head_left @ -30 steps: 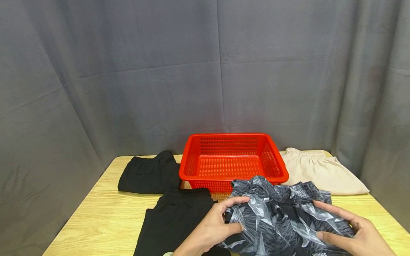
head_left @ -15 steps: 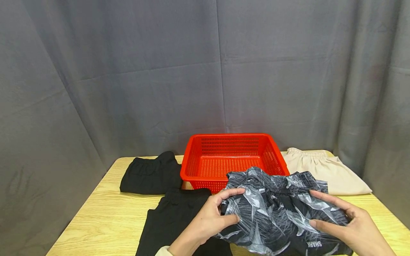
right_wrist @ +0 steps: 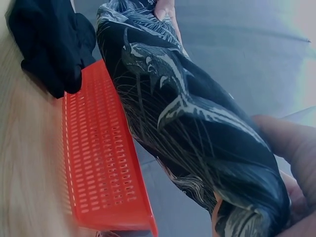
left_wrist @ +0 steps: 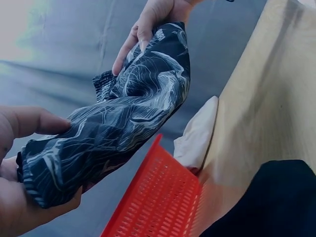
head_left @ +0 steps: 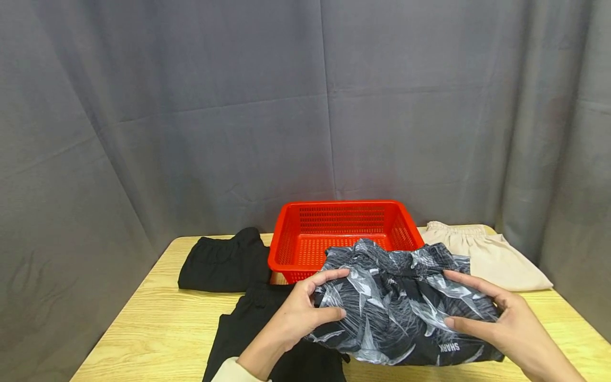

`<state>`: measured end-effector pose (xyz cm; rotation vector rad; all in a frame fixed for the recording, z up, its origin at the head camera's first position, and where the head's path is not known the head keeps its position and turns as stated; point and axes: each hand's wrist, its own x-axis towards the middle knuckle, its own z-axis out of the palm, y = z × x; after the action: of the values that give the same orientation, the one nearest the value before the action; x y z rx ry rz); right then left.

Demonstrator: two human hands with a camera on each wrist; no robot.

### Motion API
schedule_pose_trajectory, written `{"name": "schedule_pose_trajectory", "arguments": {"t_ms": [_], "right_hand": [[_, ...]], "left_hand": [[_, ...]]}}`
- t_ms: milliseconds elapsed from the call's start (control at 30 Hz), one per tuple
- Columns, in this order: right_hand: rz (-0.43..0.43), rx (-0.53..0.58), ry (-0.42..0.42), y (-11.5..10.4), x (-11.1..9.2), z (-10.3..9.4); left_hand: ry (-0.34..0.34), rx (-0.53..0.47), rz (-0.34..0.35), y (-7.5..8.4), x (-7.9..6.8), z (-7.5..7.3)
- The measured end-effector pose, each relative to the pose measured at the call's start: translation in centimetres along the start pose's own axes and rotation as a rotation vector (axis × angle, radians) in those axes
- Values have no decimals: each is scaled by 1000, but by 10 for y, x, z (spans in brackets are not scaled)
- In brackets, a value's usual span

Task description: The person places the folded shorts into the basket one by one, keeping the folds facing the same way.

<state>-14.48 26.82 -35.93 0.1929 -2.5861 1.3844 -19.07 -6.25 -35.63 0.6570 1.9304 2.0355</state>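
Observation:
Both hands hold a folded pair of black-and-grey shark-print shorts (head_left: 391,313), its gathered waistband toward the basket and "SHARK" lettering near the lower edge. My left hand (head_left: 307,307) grips the left side, thumb on top and the other fingers underneath, as the left wrist view shows. On the right side, my right hand (head_left: 496,313) pinches the fabric the same way. In both wrist views the shorts (right_wrist: 182,113) hang in the air, raised off the table. Their far edge overlaps the front rim of a red plastic basket (head_left: 277,254) in the head view.
Folded black shorts (head_left: 221,262) lie left of the basket, and another black garment (head_left: 253,329) lies nearer, partly behind my left forearm. Beige shorts (head_left: 487,257) rest at the back right. A grey curtain (head_left: 305,106) hangs behind the wooden table (head_left: 143,323).
Both hands have raised the shark-print shorts and carried them slightly left and toward the basket, so they now cover part of its front. The grip looks the same.

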Motion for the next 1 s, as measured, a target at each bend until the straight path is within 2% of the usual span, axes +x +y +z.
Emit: {"name": "schedule_pose_trajectory", "arguments": {"t_ms": [200,433,767,1000], "right_hand": [[-35,10,24,-2,-3,-1],[-82,50,36,-6,-4,1],[-108,143,36,1,-2,7],[-125,172,26,6,-3,6]], "left_hand": [[-13,-36,5,-3,2,-2],[-3,-29,16,-7,4,-2],[-4,-39,38,-15,8,-8],[-13,-41,37,-20,11,-6]]}}
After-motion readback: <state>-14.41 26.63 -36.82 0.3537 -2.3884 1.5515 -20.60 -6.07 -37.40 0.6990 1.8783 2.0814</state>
